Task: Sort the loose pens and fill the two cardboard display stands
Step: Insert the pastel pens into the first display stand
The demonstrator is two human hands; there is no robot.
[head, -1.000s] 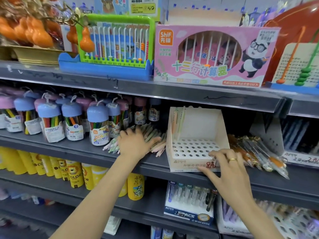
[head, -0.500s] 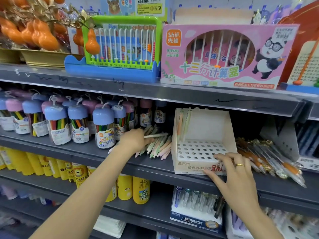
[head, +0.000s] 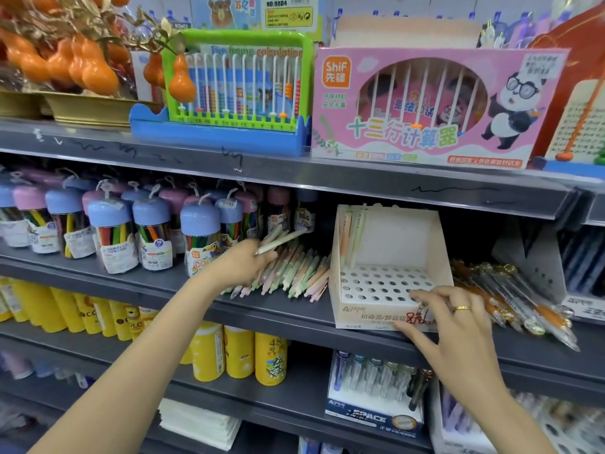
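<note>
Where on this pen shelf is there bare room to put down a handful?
Bare strip along the shelf front edge, between the crayon jars and loose pastel pens. The stand has empty holes. Right of it, gold-capped pens crowd the shelf.

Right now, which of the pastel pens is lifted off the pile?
The pale green pen pinched in the left hand, angled up toward the upper right; the other loose pens lie flat on the shelf.

Loose pens (head: 294,270) on shelf (head: 294,326), left of stand (head: 389,283).
</note>
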